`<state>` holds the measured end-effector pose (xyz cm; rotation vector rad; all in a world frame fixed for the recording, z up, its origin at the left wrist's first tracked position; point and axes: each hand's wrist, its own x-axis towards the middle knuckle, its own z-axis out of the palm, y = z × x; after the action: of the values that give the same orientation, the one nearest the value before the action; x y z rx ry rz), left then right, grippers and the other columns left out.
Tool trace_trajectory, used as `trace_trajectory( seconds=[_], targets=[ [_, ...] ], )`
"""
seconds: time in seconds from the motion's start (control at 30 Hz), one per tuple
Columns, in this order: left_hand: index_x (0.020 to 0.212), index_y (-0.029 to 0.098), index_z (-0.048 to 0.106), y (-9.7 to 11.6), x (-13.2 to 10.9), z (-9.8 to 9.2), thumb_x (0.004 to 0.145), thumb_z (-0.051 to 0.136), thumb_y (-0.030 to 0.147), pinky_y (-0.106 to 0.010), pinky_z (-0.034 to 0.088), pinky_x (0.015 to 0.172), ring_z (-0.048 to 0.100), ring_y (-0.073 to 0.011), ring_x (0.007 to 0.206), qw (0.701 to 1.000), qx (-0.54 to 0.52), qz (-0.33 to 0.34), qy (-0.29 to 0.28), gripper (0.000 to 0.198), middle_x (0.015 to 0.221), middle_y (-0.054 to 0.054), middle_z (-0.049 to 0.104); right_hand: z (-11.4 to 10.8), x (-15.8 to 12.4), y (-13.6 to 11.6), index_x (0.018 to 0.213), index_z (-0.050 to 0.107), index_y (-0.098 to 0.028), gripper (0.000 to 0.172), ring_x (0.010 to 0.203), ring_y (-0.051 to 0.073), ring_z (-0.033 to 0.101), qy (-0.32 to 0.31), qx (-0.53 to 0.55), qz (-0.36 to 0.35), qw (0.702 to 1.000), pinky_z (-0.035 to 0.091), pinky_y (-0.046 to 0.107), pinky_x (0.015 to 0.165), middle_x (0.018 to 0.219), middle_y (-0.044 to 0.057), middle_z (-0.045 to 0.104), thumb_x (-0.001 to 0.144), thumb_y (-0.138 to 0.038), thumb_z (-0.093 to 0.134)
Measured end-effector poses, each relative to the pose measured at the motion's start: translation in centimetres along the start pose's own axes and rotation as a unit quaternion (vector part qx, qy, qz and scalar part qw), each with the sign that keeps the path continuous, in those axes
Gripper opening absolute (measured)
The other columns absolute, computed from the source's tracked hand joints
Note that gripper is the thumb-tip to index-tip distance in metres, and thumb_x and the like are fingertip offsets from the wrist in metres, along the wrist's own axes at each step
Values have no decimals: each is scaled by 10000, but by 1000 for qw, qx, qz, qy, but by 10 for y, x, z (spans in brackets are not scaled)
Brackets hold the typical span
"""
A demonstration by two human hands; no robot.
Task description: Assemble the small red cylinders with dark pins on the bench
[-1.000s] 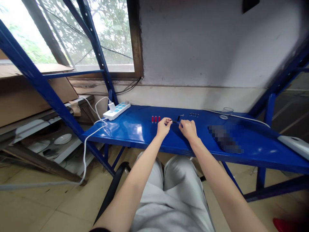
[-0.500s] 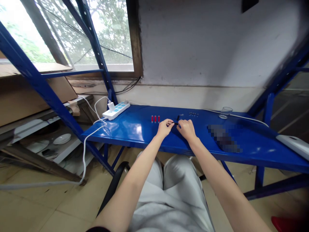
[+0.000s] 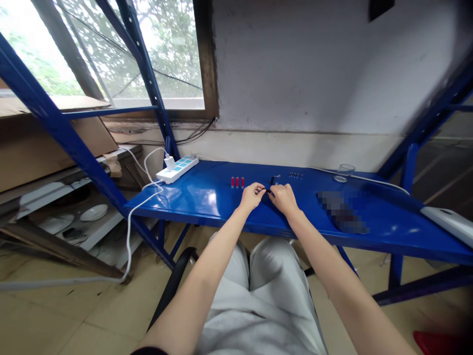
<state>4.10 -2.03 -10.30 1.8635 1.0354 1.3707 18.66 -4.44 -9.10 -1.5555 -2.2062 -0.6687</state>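
Note:
Above the blue tabletop point(image 3: 192, 190), my left hand point(image 3: 253, 196) and my right hand point(image 3: 284, 198) meet with fingers pinched. A small black piece point(image 3: 268, 191) spans the gap between their fingertips; both hands grip it, and its exact kind is too small to make out. Just beyond my right hand stands a small dark object with a thin bent metal end point(image 3: 273, 180). Three small red cylinders with pale lower ends point(image 3: 237, 182) stand in a row beyond my left hand. Several tiny metallic pieces point(image 3: 296, 175) lie farther back to the right.
A white power strip point(image 3: 177, 169) with a plug and cables lies at the table's left end. To the right are a clear glass point(image 3: 344, 172), a blurred-out dark item point(image 3: 342, 213) and a white device point(image 3: 451, 223). Blue posts rise at both ends.
My right hand has shifted very slightly to the left, its fingers still at the black piece. My left hand stays nearly where it was.

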Motion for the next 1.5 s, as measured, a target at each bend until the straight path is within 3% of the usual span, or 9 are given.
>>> trace_trajectory(
  seconds=[0.2, 0.3, 0.47, 0.6, 0.73, 0.87, 1.23, 1.37, 1.5],
  targets=[
    [808, 136, 625, -1, 0, 1, 713, 591, 165, -238, 451, 631, 562, -105, 637, 1000, 5, -5, -13, 105, 710, -40, 626, 2, -1, 1, 737, 556, -140, 157, 683, 174, 509, -3, 3, -10, 1000, 201, 303, 667, 712, 80, 611, 823, -177, 431],
    [803, 147, 624, 2, -1, 1, 716, 600, 202, -238, 449, 626, 566, -111, 631, 1000, 3, -1, 7, 106, 708, -36, 628, 3, 0, -2, 751, 553, -144, 160, 675, 173, 512, -4, 36, -1, 999, 215, 296, 655, 720, 82, 611, 833, -202, 428],
    [815, 163, 601, 8, 0, -8, 825, 473, 358, -232, 440, 637, 573, -108, 620, 986, -47, -3, 157, 234, 687, -30, 626, 8, 7, -7, 776, 571, -172, 158, 583, 141, 501, 6, 226, 68, 972, 285, 254, 599, 635, 25, 586, 821, -289, 476],
    [782, 153, 554, 8, 4, -19, 871, 354, 384, -214, 413, 552, 510, -87, 515, 944, -134, -64, 293, 318, 615, -15, 574, 13, 22, -11, 741, 607, -169, 163, 581, 139, 525, -8, 362, 128, 923, 361, 237, 574, 636, 24, 609, 744, -328, 569],
    [754, 147, 520, 6, 7, -24, 867, 341, 348, -202, 397, 518, 483, -78, 479, 907, -199, -106, 356, 292, 564, 2, 526, 19, 40, -19, 696, 635, -156, 134, 622, 151, 576, -53, 409, 176, 894, 399, 232, 583, 671, 39, 648, 690, -289, 618],
    [730, 149, 509, 7, 8, -25, 859, 339, 324, -194, 387, 503, 463, -69, 456, 897, -212, -128, 366, 276, 552, 9, 514, 28, 53, -30, 686, 659, -147, 125, 648, 159, 598, -69, 381, 197, 901, 404, 229, 598, 672, 46, 659, 690, -266, 621],
    [712, 160, 489, 4, 10, -22, 850, 345, 319, -192, 397, 508, 467, -69, 457, 914, -191, -134, 332, 255, 520, 26, 491, 35, 63, -40, 842, 699, -189, 224, 722, 166, 617, -122, 319, 185, 922, 418, 233, 621, 758, 34, 683, 689, -342, 641],
    [711, 165, 490, 6, 8, -22, 854, 335, 331, -196, 393, 506, 462, -72, 453, 920, -176, -128, 325, 268, 514, 30, 484, 26, 57, -25, 926, 687, -189, 301, 755, 167, 624, -141, 315, 171, 923, 436, 242, 669, 786, 38, 691, 683, -362, 651],
    [695, 172, 500, 9, 5, -19, 860, 334, 344, -197, 391, 518, 468, -75, 464, 940, -139, -98, 295, 291, 506, 32, 485, 11, 43, 9, 814, 706, -182, 192, 720, 155, 626, -163, 323, 190, 913, 434, 229, 648, 720, 36, 692, 724, -315, 602]
  ],
)
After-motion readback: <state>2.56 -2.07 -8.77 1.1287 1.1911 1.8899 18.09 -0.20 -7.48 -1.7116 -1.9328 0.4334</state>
